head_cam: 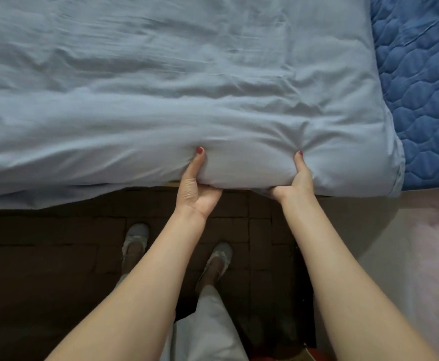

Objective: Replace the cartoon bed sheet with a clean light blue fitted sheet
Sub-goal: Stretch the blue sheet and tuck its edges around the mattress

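Observation:
The light blue fitted sheet [161, 87] lies wrinkled over most of the bed, its near edge hanging over the side. My left hand [196, 186] grips that near edge, thumb on top and fingers curled underneath. My right hand [296, 182] grips the same edge a little to the right, thumb pressed into the fabric. The cloth bulges between the two hands. At the right, a darker blue quilted mattress pad [426, 100] shows uncovered beyond the sheet's gathered corner [395, 173]. No cartoon sheet is in view.
I stand close to the bed side on a dark tiled floor [44, 269], my feet in grey slippers [135, 238]. A pale fabric with faint purple print [421, 256] lies on the floor at the right.

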